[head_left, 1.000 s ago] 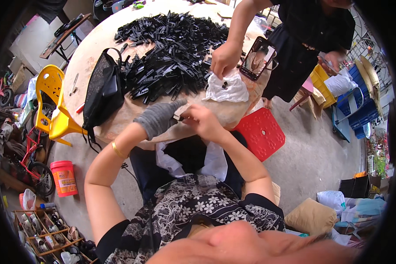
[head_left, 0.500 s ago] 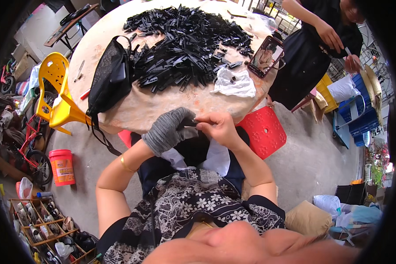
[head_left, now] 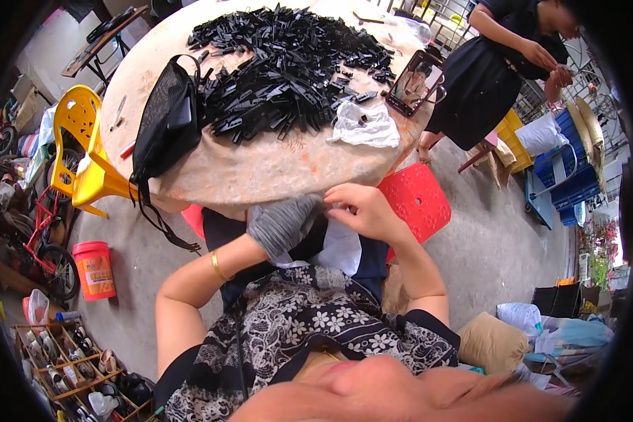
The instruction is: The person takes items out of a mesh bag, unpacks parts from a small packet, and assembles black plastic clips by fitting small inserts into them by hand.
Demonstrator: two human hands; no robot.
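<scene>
At the far left a red bicycle (head_left: pixel 58 264) leans among clutter, with a wooden rack (head_left: pixel 53 376) of shoes below it. Next come a yellow plastic chair (head_left: pixel 84 165) and a red bucket (head_left: pixel 94 271) on the grey floor (head_left: pixel 137 246). A black mesh bag (head_left: pixel 163 126) lies at the left side of the round table, whose stained, pale cover (head_left: pixel 260 172) bears a broad heap of black plastic pieces (head_left: pixel 281 91).

Below the table's near edge, the gloved left hand (head_left: pixel 283 224) is curled, meeting the bare right hand (head_left: pixel 364 211), its fingers bent toward the thumb — whether either pinches a piece, I cannot tell. Further right are a crumpled white cloth (head_left: pixel 373 133) with a small dark bit on it, a propped phone (head_left: pixel 413 83), a red stool (head_left: pixel 418 200), a tan sack (head_left: pixel 491 343), a co-worker in black (head_left: pixel 485 88) and blue crates (head_left: pixel 566 172).

The glove's fingertips are hard to make out; the heap hides much of the tabletop, whose far edge is cut off — as is the co-worker's head.
</scene>
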